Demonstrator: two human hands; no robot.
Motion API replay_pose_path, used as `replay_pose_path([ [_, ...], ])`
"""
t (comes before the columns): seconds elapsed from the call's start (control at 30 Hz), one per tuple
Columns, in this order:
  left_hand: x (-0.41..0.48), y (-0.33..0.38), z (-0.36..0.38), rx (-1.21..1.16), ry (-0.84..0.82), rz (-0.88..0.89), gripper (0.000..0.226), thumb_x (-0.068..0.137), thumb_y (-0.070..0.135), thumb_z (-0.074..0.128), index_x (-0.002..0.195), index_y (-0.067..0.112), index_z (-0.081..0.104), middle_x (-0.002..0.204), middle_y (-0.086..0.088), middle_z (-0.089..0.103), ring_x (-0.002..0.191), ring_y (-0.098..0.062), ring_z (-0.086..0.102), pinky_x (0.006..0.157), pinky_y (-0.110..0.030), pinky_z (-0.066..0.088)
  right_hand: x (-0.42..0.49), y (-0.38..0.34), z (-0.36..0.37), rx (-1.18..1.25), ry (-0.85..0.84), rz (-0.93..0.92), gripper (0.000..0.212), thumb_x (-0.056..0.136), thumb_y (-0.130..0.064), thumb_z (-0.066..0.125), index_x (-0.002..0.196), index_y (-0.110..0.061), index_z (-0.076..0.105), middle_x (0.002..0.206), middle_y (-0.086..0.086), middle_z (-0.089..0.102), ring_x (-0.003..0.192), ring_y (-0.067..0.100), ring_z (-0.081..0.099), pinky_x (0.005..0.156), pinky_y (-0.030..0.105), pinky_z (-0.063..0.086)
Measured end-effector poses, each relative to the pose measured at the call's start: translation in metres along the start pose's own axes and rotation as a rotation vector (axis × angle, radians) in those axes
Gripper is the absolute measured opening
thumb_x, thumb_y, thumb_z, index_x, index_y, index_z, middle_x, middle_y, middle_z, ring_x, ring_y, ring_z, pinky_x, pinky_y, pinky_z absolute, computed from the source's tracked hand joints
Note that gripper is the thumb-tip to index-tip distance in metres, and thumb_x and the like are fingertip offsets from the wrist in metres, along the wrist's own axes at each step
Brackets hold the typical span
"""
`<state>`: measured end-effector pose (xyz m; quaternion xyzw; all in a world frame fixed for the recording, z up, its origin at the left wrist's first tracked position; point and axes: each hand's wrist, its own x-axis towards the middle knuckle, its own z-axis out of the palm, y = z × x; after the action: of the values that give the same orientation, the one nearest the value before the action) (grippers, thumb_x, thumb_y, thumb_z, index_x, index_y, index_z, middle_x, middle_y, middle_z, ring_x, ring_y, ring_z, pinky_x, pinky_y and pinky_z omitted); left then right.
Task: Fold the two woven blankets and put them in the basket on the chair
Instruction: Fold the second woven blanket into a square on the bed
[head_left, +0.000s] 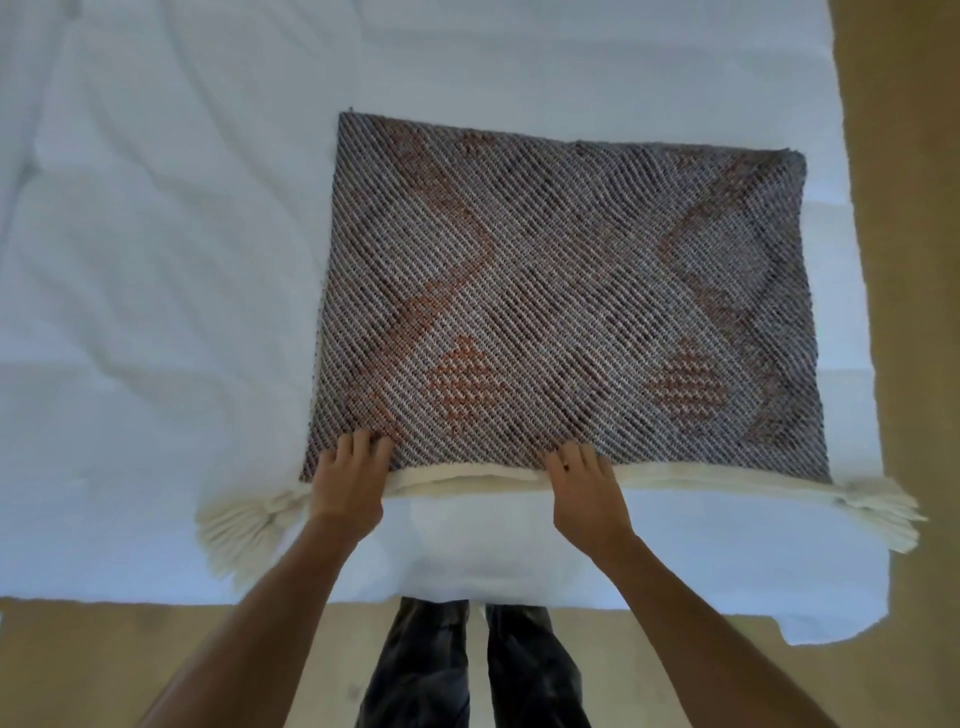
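Observation:
A grey woven blanket (566, 296) with rust-orange patches lies flat as a folded rectangle on the white bed. Cream fringe sticks out at its near-left corner (236, 525) and near-right corner (878, 506), and a cream edge runs along its near side. My left hand (348, 480) grips the near edge close to the left corner, fingers curled over the weave. My right hand (584, 488) grips the same edge near the middle, with a ring on one finger. Only one blanket shows. Neither basket nor chair is in view.
The white bed cover (156, 260) is rumpled to the left and behind the blanket. Its near edge (467, 597) meets tan floor (130, 665), and the bed's right edge borders more floor (909, 208). My dark-trousered legs (467, 670) stand against the bed.

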<state>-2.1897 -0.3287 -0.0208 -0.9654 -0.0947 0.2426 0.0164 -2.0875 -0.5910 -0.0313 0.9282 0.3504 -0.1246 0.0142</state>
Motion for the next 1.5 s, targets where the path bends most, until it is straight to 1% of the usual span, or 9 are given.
replay_pose_path([
  [0.17,0.019,0.046,-0.013,0.0,0.115,0.194,0.051,0.055,0.016,0.074,0.102,0.01,0.057,0.096,-0.016,0.056,0.08,-0.03,0.055,0.062,-0.041,0.051,-0.021,0.049,-0.004,-0.088,-0.022,0.184,0.056,0.043,0.006,0.074,0.096,-0.008,0.061,0.093,0.013,0.059,0.082,0.031,0.056,0.07,0.043,0.05],
  [0.33,0.03,0.077,-0.016,0.014,0.136,0.274,0.053,0.045,-0.001,0.08,0.094,0.008,0.06,0.087,-0.016,0.056,0.072,-0.03,0.055,0.054,-0.039,0.05,-0.022,0.08,0.002,-0.119,0.021,0.207,0.031,0.056,0.008,0.066,0.083,-0.006,0.061,0.08,0.011,0.058,0.072,0.03,0.056,0.062,0.04,0.048],
  [0.4,0.033,0.082,-0.014,0.023,0.115,0.267,0.054,0.041,-0.002,0.082,0.09,0.007,0.063,0.084,-0.016,0.057,0.07,-0.03,0.057,0.053,-0.04,0.051,-0.019,0.082,0.004,-0.078,0.071,0.178,0.016,0.064,0.002,0.054,0.076,-0.007,0.059,0.073,0.009,0.056,0.066,0.029,0.055,0.056,0.037,0.046],
  [0.5,0.032,0.082,-0.009,0.032,0.083,0.274,0.055,0.033,0.0,0.086,0.085,0.008,0.067,0.081,-0.014,0.061,0.069,-0.03,0.06,0.052,-0.038,0.053,-0.02,0.085,0.006,-0.02,0.109,0.15,0.024,0.07,-0.006,0.033,0.072,-0.008,0.057,0.07,0.008,0.054,0.064,0.027,0.053,0.056,0.035,0.045],
  [0.57,0.026,0.082,-0.006,0.044,0.066,0.274,0.055,0.03,0.001,0.087,0.081,0.009,0.069,0.081,-0.013,0.063,0.068,-0.03,0.062,0.052,-0.036,0.054,-0.022,0.089,0.007,-0.045,0.104,0.145,0.017,0.066,0.0,0.044,0.074,-0.008,0.057,0.071,0.008,0.053,0.064,0.027,0.053,0.056,0.034,0.045],
  [0.67,0.023,0.085,-0.004,0.06,0.038,0.247,0.054,0.033,0.004,0.086,0.083,0.01,0.068,0.084,-0.014,0.062,0.07,-0.03,0.061,0.053,-0.036,0.054,-0.025,0.097,0.007,-0.057,0.032,0.195,0.034,0.05,0.008,0.065,0.079,-0.008,0.056,0.076,0.011,0.053,0.067,0.028,0.051,0.059,0.037,0.046],
  [0.97,0.053,0.158,-0.028,-0.036,0.103,0.347,0.062,0.039,0.001,0.081,0.094,0.011,0.055,0.083,-0.011,0.056,0.069,-0.026,0.055,0.049,-0.037,0.049,-0.032,0.148,0.007,-0.11,0.032,0.314,0.042,0.045,0.008,0.077,0.078,-0.007,0.057,0.075,0.012,0.055,0.068,0.03,0.053,0.059,0.04,0.047],
  [1.17,0.05,0.174,-0.024,0.018,0.008,0.359,0.054,0.035,0.007,0.084,0.085,0.014,0.065,0.085,-0.009,0.06,0.072,-0.024,0.06,0.049,-0.035,0.052,-0.042,0.173,0.013,-0.054,0.09,0.159,0.038,0.04,0.009,0.07,0.073,-0.006,0.059,0.068,0.01,0.055,0.061,0.028,0.053,0.055,0.035,0.048],
  [1.5,0.075,0.243,-0.042,-0.018,0.025,0.434,0.054,0.041,0.014,0.085,0.087,0.014,0.058,0.081,-0.008,0.055,0.068,-0.023,0.055,0.051,-0.035,0.048,-0.085,0.262,0.006,-0.182,-0.015,0.443,0.039,0.047,0.008,0.062,0.082,-0.006,0.054,0.078,0.016,0.053,0.07,0.034,0.053,0.058,0.04,0.044],
])
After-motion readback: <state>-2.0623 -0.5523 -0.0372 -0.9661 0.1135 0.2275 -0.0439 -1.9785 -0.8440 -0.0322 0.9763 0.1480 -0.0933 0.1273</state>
